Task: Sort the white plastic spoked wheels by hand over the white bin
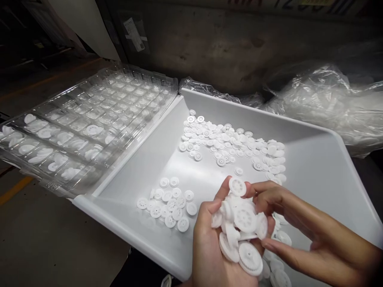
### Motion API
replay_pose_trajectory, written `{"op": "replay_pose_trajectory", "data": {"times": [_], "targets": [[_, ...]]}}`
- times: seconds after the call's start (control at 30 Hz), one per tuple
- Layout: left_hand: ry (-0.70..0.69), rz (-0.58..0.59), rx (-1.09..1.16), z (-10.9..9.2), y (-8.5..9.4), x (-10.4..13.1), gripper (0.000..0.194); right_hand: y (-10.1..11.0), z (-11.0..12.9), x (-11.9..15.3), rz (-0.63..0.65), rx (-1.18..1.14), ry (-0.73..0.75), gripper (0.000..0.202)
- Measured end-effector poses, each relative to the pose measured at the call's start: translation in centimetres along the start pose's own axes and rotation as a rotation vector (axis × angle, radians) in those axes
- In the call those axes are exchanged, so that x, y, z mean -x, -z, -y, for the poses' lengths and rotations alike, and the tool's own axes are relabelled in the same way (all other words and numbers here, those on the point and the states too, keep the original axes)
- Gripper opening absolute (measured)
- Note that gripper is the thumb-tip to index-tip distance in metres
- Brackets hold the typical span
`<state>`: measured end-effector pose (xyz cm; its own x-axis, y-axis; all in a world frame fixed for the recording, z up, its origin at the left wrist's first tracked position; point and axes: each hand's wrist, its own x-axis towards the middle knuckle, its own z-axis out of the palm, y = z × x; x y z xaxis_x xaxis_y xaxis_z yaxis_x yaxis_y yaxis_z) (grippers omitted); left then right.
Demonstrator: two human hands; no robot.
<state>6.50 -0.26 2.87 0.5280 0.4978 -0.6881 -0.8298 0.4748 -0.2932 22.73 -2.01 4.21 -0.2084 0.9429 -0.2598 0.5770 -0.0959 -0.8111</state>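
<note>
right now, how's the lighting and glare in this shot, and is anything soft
Head view: soft sheen on the grey bin, hard glints on the clear tray and plastic film; head view: the panel behind sits in shadow; head view: the white gears in the left hand look fairly crisp, while the dark upper-left corner looks soft.

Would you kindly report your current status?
Left hand cupping white gears; right hand at their edge. More gears loose in grey bin below; nothing seen blocking either hand.
</note>
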Motion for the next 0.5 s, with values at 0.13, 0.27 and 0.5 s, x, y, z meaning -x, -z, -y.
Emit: {"op": "replay_pose_trajectory", "data": {"times": [0.13,0.27,0.5], "targets": [[0.012,-0.034,-0.024,-0.19,0.06,-0.05,0.041,0.06,-0.36,0.18,0.153,0.026,-0.010,0.030],[0.022,-0.057,-0.030,-0.24,0.08,0.08,0.039,0.04,-0.25,0.45,0.114,0.040,0.045,0.036],[-0.007,0.022,-0.047,-0.18,-0.04,0.19,0.039,-0.16,0.48,0.33,0.080,0.172,0.138,0.026]]}}
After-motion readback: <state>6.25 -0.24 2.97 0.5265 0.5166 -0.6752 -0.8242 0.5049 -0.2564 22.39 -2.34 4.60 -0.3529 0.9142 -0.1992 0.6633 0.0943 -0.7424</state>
